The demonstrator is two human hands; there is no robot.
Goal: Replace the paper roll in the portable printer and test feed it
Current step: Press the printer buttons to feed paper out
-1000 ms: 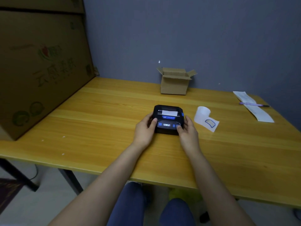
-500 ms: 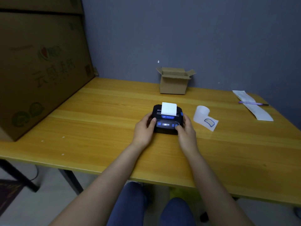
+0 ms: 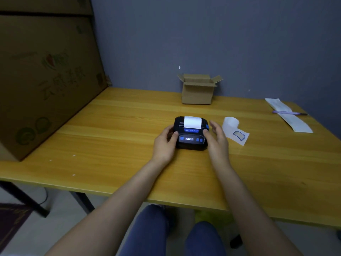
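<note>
Head view: printer (image 3: 191, 134) mid-table, white paper (image 3: 192, 122) sticking out of its top slot.

I see my left hand (image 3: 164, 143) clamped on the printer's left side; my right hand (image 3: 216, 136) is spread open beside it, thumb touching the right edge. A paper roll (image 3: 232, 128) lies toward the table's (image 3: 110, 137) right edge.

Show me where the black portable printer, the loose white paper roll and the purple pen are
black portable printer (image 3: 191, 140), head view, on its front control panel
loose white paper roll (image 3: 230, 122), head view, on the curled top
purple pen (image 3: 287, 113), head view, mid barrel
</note>
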